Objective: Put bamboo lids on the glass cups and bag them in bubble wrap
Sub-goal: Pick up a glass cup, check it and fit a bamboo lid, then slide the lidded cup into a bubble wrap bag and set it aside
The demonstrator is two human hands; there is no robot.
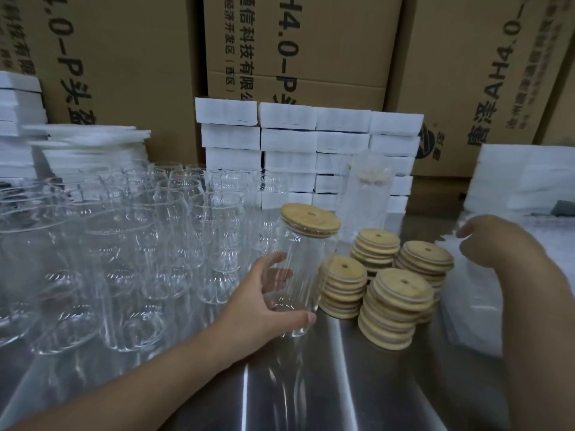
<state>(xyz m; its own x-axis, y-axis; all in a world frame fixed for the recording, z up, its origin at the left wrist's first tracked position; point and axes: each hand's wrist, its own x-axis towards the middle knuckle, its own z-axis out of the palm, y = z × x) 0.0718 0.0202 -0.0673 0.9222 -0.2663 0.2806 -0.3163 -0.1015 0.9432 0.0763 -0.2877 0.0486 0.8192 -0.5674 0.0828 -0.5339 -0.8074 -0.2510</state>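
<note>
The steel surface (311, 384) carried bubble wrap bags (466, 321) at the right, with the right hand (488, 241) over them, its grip too blurred to tell. The left hand (264, 300) had its grip clamped low round the cup (298, 259), lid (311, 219) on. It seemed best to pick a single bag and keep the cup steady.

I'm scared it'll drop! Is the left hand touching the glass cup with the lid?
Touching. The head view shows the left hand wrapped round the glass cup, fingers behind, thumb in front.
</note>
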